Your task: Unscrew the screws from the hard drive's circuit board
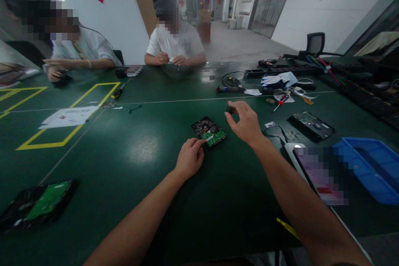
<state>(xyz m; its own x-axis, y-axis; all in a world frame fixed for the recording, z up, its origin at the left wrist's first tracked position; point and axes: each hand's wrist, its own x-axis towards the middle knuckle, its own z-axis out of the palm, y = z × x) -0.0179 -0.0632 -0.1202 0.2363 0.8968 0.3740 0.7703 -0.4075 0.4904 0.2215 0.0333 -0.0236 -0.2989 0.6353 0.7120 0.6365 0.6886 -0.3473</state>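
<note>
A hard drive with a green circuit board (213, 135) lies on the dark green table in the middle of the view. My left hand (190, 157) rests at its lower left edge, the index finger touching the board's side and the other fingers curled in. Above and to the right of the drive, my right hand (245, 122) is raised, pinching a small dark piece (230, 109) between thumb and fingertips. What the small piece is cannot be made out.
Right: another hard drive (311, 126), a phone-like device (318, 172), a blue tray (370, 166), a red screwdriver (281, 102) and gloves (279, 80). Left: a third drive (40, 203), paper (69, 116), a yellow screwdriver (118, 92). Two people (176, 45) sit across the table.
</note>
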